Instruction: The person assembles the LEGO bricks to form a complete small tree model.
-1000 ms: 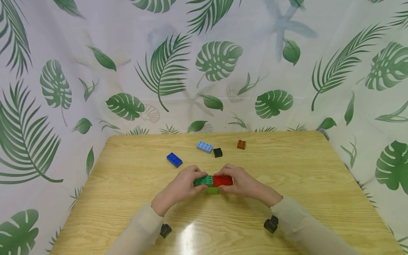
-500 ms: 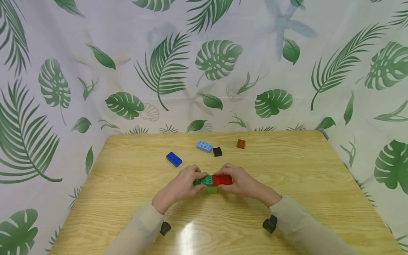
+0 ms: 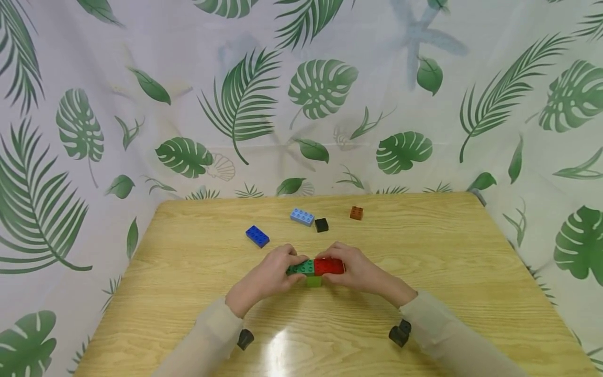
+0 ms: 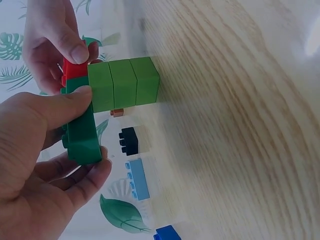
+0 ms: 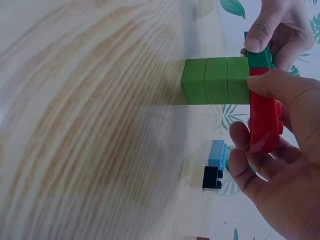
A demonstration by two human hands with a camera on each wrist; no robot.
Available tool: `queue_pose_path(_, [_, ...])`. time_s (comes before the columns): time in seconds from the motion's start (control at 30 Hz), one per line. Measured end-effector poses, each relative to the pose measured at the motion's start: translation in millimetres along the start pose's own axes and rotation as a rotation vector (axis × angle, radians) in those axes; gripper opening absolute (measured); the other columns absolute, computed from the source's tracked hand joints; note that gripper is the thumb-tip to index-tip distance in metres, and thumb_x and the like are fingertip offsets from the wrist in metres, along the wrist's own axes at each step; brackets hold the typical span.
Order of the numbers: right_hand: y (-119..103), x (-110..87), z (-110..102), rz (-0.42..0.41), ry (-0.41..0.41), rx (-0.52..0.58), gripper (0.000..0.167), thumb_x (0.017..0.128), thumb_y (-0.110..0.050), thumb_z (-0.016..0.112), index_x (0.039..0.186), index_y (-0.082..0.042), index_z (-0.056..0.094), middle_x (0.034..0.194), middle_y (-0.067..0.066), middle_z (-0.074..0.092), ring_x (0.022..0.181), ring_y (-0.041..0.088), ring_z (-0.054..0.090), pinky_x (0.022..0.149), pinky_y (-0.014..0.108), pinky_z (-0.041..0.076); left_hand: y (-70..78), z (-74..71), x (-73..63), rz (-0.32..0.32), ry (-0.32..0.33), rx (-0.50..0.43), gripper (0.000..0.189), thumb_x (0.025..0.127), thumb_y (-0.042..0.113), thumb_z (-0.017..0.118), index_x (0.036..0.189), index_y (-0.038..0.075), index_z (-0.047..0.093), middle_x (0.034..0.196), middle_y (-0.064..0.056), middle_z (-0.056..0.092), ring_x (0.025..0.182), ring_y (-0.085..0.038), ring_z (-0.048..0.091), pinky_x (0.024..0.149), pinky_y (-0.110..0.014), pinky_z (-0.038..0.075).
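A column of light green toy bricks (image 4: 124, 84) stands upright on the table. Across its top lie a dark green brick (image 4: 83, 131) and a red brick (image 5: 264, 117), end to end, each jutting out to one side. My left hand (image 3: 266, 275) grips the dark green brick, thumb on the near face and fingers behind and under its outer end. The red brick is held the same way by my right hand (image 3: 355, 267). Fingers cover part of both bricks' studs in the head view.
Behind the hands lie a blue brick (image 3: 257, 236), a light blue brick (image 3: 302, 217), a black brick (image 3: 322, 225) and a brown brick (image 3: 356, 213). A leaf-patterned cloth (image 3: 264, 173) hangs beyond the table's (image 3: 424, 235) back edge.
Both hands keep their grip on the dark green and red bricks in nearly the same place. The right fingers shift slightly, showing more of the red brick's studs.
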State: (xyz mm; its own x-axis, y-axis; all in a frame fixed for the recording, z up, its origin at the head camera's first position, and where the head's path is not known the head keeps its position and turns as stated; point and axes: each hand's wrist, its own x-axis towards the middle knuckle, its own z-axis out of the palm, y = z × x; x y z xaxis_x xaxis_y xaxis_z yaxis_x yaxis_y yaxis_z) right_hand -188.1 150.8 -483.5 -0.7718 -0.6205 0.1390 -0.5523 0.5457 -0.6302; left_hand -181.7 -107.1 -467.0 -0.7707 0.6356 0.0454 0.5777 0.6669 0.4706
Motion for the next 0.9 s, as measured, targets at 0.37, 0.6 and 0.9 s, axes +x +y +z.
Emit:
queue_pose_path(0.37, [2,-4.3,0,0.042,0.03,0.043,0.033,0.094,-0.017,0.08,0.124,-0.009,0.07,0.114,0.006,0.072,0.093,0.011,0.061,0.081,0.031,0.057,-2.6,1.9,-0.9,-0.052,0.007,-0.098,0.044,0.097,0.025,0.078,0.136,0.007,0.071,0.116,-0.009,0.065,0.096,-0.017,0.06,0.082,-0.031,0.054])
queue_pose_path(0.6, [2,-3.7,-2,0.052,0.021,0.056,0.032,0.095,-0.018,0.079,0.125,-0.01,0.07,0.113,0.004,0.071,0.093,0.012,0.06,0.081,0.037,0.058,-29.2,-8.5,-5.6,-0.097,0.127,-0.226,0.052,0.101,0.041,0.072,0.141,0.009,0.067,0.129,-0.016,0.069,0.114,-0.029,0.065,0.091,-0.046,0.055])
queue_pose_path(0.9, [3,-3.2,-1,0.065,0.009,0.053,0.033,0.094,-0.022,0.08,0.124,-0.011,0.07,0.112,0.003,0.07,0.095,0.012,0.059,0.083,0.039,0.058,-77.6,-27.9,-12.6,-0.251,0.294,-0.16,0.051,0.098,0.019,0.077,0.143,0.0,0.063,0.131,-0.025,0.066,0.114,-0.04,0.066,0.093,-0.053,0.056])
